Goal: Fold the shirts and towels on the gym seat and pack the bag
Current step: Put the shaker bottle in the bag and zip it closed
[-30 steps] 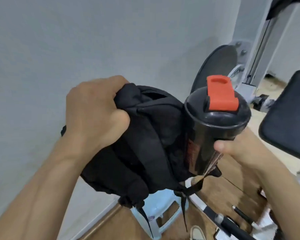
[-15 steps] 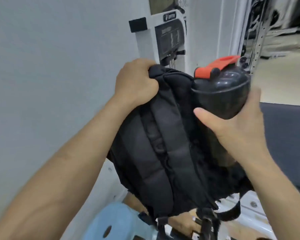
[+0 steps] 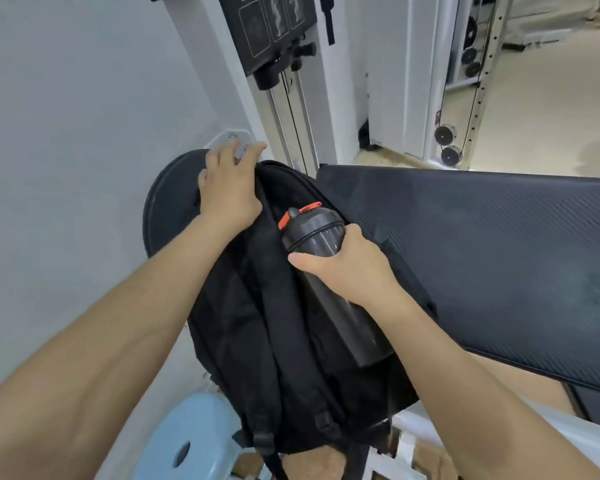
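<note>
A black backpack (image 3: 257,327) lies with its straps up, leaning on the end of the dark padded gym seat (image 3: 492,258). My left hand (image 3: 229,188) rests on the bag's top edge with fingers fairly straight. My right hand (image 3: 343,268) grips a black shaker bottle (image 3: 312,233) with an orange flip cap. The bottle lies along the bag's right side, its base low against the bag. No shirts or towels show.
A light blue plastic stool (image 3: 191,441) stands below the bag. A round dark pad (image 3: 174,202) sits behind my left hand. A white cable machine column (image 3: 291,81) rises by the grey wall (image 3: 84,133). White frame bars cross the lower right.
The bag came down from the air onto the end of the seat. My left hand loosened from a fist on the bag's top to a flatter hold. The bottle moved down alongside the bag.
</note>
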